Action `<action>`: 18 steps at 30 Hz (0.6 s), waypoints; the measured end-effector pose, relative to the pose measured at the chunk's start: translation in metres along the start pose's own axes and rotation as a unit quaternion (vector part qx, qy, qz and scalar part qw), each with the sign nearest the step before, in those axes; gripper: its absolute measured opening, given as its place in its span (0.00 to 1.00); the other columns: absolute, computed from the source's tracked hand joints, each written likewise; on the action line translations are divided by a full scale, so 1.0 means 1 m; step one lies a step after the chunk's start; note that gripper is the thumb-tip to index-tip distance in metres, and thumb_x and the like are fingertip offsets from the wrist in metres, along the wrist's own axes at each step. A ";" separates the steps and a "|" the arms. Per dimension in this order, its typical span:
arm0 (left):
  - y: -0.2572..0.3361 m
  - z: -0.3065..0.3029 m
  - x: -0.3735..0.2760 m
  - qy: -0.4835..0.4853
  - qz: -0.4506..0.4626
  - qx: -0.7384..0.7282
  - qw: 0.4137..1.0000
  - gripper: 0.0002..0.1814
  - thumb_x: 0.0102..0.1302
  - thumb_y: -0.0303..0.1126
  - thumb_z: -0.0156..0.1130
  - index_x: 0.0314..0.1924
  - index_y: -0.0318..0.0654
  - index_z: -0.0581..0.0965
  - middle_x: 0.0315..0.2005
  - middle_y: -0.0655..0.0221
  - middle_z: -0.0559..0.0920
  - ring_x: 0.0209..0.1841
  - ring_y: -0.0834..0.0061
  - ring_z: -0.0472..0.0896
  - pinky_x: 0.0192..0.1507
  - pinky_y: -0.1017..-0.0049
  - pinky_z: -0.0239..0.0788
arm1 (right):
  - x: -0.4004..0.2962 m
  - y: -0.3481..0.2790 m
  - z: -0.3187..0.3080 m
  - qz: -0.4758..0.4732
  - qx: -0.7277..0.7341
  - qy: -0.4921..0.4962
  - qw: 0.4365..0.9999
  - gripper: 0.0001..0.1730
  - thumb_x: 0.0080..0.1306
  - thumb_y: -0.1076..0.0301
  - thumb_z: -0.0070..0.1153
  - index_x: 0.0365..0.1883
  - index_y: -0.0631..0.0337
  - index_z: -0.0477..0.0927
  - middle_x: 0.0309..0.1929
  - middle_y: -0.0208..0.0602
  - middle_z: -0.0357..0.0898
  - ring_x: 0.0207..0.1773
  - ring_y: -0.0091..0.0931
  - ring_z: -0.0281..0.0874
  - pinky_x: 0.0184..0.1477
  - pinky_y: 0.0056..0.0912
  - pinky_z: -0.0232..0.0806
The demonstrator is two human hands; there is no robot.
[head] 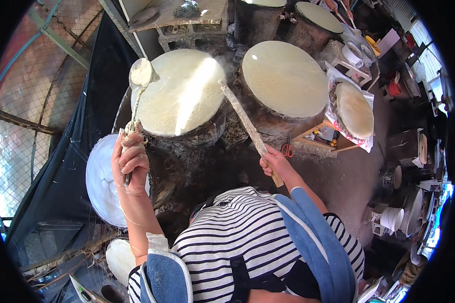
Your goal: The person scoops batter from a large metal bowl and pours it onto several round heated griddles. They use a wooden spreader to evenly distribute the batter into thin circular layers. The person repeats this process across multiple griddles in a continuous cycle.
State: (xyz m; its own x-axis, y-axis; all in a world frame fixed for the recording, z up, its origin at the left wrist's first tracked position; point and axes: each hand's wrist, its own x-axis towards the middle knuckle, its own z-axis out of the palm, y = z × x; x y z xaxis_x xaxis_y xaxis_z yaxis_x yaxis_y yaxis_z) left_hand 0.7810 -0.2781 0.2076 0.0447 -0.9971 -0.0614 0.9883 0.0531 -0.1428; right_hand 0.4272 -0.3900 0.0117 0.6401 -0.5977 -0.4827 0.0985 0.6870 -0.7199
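Note:
My left hand [132, 161] grips the batter-crusted handle of a ladle [143, 74]. The ladle's bowl holds thick pale batter and appears over the left rim of a round griddle [167, 110]. A pale layer covers that griddle, with a bright strip of sunlight across it. In my right hand [276, 163] is a wooden stick [244, 117] caked with dried batter. Its far tip points up beside the griddle's right edge; whether it touches cannot be seen. A second round griddle [284, 79] to the right also carries a pale, thin layer.
Flatbreads [355, 110] lie on a white plastic bag at right, above an open wooden drawer [322, 136]. Red-handled scissors [287, 150] hang nearby. A large pale round basin [102, 181] stands by my left forearm. Another person's hands [337, 5] work at the top right.

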 end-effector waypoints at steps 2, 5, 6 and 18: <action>-0.004 0.001 0.002 0.008 -0.003 0.000 1.000 0.15 0.71 0.36 0.39 0.37 0.27 0.63 0.24 0.67 0.68 0.15 0.84 0.66 0.11 0.84 0.63 | 0.003 0.008 -0.002 -0.030 -0.085 0.046 0.995 0.23 0.69 0.65 0.41 0.63 0.48 0.61 0.20 0.27 0.63 0.14 0.16 0.55 0.17 0.19 0.56; -0.010 0.005 0.004 0.021 0.002 0.003 1.000 0.15 0.71 0.36 0.40 0.36 0.27 0.63 0.23 0.67 0.68 0.15 0.84 0.66 0.11 0.84 0.63 | 0.027 0.027 -0.012 -0.348 -0.439 0.188 0.807 0.24 0.67 0.61 0.46 0.62 0.44 0.64 0.20 0.36 0.69 0.16 0.28 0.68 0.18 0.31 0.62; -0.014 0.008 0.005 0.029 0.007 0.007 1.000 0.15 0.71 0.36 0.40 0.36 0.28 0.63 0.23 0.67 0.68 0.15 0.84 0.66 0.11 0.84 0.63 | 0.026 0.031 -0.017 -0.360 -0.520 0.220 0.743 0.23 0.66 0.60 0.48 0.60 0.43 0.67 0.22 0.38 0.71 0.19 0.33 0.71 0.20 0.36 0.64; -0.028 0.007 0.014 0.003 0.025 -0.001 1.000 0.16 0.71 0.35 0.39 0.41 0.23 0.61 0.27 0.64 0.69 0.16 0.82 0.67 0.11 0.83 0.63 | -0.011 0.022 -0.024 -0.304 -0.572 0.151 0.747 0.23 0.61 0.59 0.54 0.56 0.44 0.71 0.29 0.38 0.78 0.31 0.38 0.77 0.31 0.40 0.69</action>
State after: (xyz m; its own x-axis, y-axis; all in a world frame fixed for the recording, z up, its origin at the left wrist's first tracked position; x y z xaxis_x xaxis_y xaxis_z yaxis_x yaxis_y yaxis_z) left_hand 0.7545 -0.2941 0.2174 0.0930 -0.9929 -0.0740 0.9846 0.1027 -0.1415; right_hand 0.4046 -0.3781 -0.0111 0.5247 -0.8397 0.1400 -0.5247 -0.4486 -0.7235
